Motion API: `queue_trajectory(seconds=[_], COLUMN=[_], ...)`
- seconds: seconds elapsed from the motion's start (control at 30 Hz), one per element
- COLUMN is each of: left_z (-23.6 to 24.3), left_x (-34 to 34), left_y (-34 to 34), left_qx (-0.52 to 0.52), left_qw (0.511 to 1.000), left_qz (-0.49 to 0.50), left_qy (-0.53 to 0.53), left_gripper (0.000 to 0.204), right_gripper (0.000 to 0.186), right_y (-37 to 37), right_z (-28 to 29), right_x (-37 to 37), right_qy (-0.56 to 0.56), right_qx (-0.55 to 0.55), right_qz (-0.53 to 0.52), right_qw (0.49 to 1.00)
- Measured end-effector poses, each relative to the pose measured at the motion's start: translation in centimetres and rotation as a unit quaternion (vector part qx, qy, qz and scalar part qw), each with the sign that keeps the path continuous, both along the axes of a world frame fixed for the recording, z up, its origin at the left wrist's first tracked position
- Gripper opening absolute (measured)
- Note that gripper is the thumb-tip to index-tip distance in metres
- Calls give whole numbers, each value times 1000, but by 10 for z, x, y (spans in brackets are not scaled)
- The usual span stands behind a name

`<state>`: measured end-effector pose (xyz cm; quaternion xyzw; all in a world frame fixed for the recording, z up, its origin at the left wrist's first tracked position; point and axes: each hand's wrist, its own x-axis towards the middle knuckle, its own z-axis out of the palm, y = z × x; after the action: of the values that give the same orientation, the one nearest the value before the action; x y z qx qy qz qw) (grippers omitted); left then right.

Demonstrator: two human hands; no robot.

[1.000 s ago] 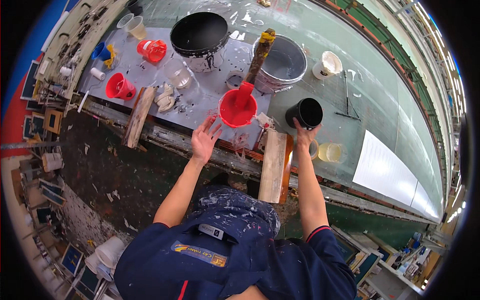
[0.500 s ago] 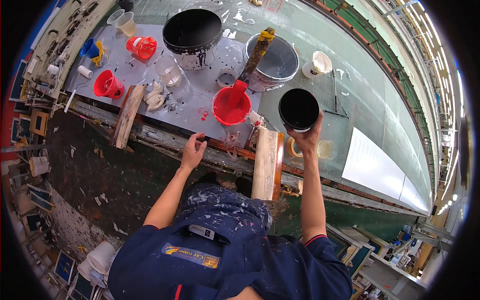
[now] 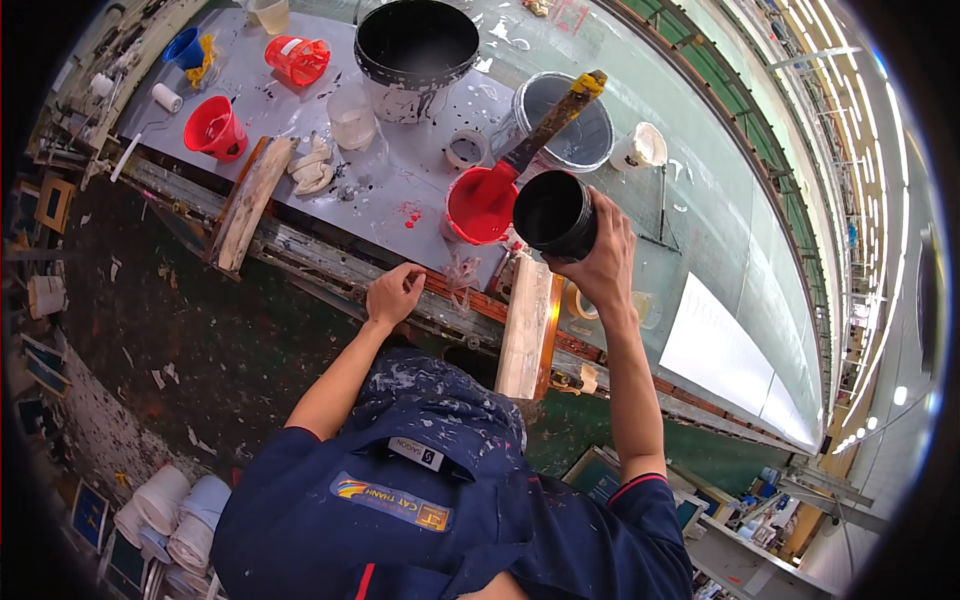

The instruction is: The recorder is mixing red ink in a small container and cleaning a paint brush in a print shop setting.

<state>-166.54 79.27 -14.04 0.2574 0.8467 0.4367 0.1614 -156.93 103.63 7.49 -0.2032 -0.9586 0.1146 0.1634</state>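
Observation:
My right hand [image 3: 606, 262] grips a black plastic tub [image 3: 555, 212] from its right side. The tub tilts leftward above the table, close to a red-paint cup [image 3: 478, 208]. A paint-caked stick [image 3: 550, 125], red below and yellow at its top end, stands slanted in that cup. How much the black tub contains is too dark to see. My left hand [image 3: 395, 294] hovers by the table's front edge, its fingers curled toward the thumb with nothing visible in them. Below the red cup lies crumpled clear plastic [image 3: 462, 276].
A large black-lined bucket [image 3: 415, 60] and a grey paint bucket [image 3: 566, 120] stand behind. Wood-handled squeegees [image 3: 525, 325] [image 3: 250, 205] overhang the front edge. A white tub [image 3: 640, 147], tape roll [image 3: 580, 300], clear cup [image 3: 351, 120] and red cups [image 3: 215, 128] [image 3: 298, 60] stand around.
My right hand has brought the black tub leftward toward the red-paint cup and tipped it further. My left hand's fingers have curled in. The whole view has shifted a little.

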Motion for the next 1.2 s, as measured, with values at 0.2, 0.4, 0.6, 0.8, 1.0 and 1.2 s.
queue_trajectory(seconds=[0.2, 0.4, 0.6, 0.8, 1.0, 1.2], left_z=[-1, -5, -2, -6, -3, 1], left_x=[1, 1, 0, 0, 0, 0], left_y=[0, 0, 0, -1, 0, -2], left_qx=[19, 36, 14, 41, 14, 15], left_qw=[999, 997, 998, 996, 998, 999], left_qz=[-10, -11, -25, -16, -25, -18], left_qy=[37, 67, 50, 76, 51, 47], left_gripper=[12, 11, 11, 11, 11, 11], right_gripper=[92, 93, 94, 92, 91, 87], right_y=[-2, -5, -6, -8, -8, 2], right_z=[2, 7, 11, 13, 12, -6], right_x=[-8, -11, -13, -13, -11, -1], right_qy=[-44, -60, -73, -68, -59, 0], right_qx=[27, 32, 33, 44, 31, -85], right_qz=[10, 10, 12, 5, -1, -41], right_qw=[999, 998, 997, 997, 998, 996])
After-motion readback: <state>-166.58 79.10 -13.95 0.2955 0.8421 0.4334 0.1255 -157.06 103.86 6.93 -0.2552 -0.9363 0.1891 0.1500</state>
